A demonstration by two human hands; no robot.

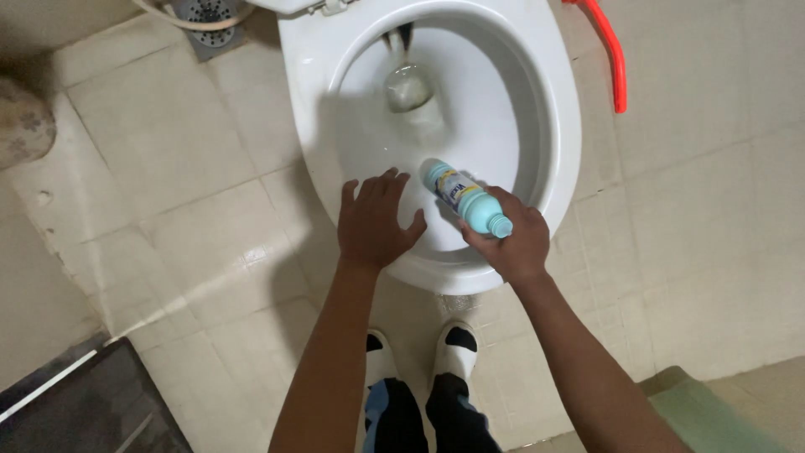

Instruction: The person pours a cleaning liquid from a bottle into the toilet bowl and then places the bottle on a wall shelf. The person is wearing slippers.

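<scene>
A white toilet bowl (560, 126) fills the upper middle, seat up, with water at the bottom. My right hand (513, 242) grips a pale blue plastic bottle (463, 198) lying slanted over the bowl's near rim, its capped neck toward me and its base pointing into the bowl. My left hand (374, 221) hovers flat beside it, fingers spread, over the left near rim and holding nothing. My two forearms reach forward from the bottom of the view.
My feet in white and black footwear (453, 352) stand on beige floor tiles (201, 210). A red handle (610, 59) leans at the upper right. A floor drain (205, 18) lies top left, a dark panel (84, 403) bottom left, a green mat (713, 415) bottom right.
</scene>
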